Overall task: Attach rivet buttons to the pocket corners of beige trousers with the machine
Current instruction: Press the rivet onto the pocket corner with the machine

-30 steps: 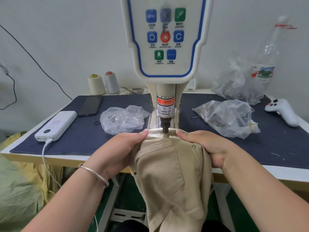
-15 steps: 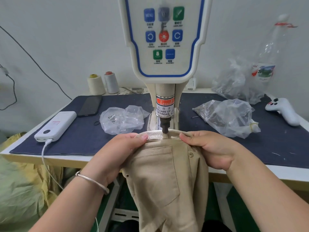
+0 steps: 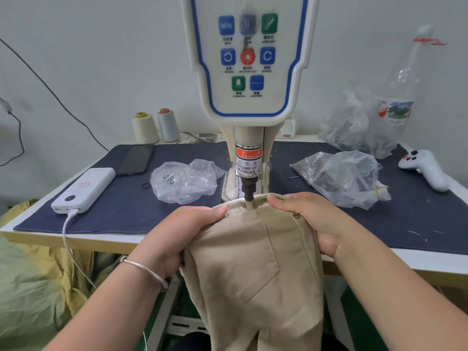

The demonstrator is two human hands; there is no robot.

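Head view shows both hands gripping the beige trousers (image 3: 253,269) under the machine (image 3: 249,72), left hand (image 3: 177,239) bunching cloth beside the punch (image 3: 248,190), right hand (image 3: 311,221) pinching the waistband near a rivet (image 3: 294,216).

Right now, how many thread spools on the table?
2. A cream spool with a yellow core and a grey spool with a reddish core stand side by side at the back left, against the wall. The machine or bags could hide others.
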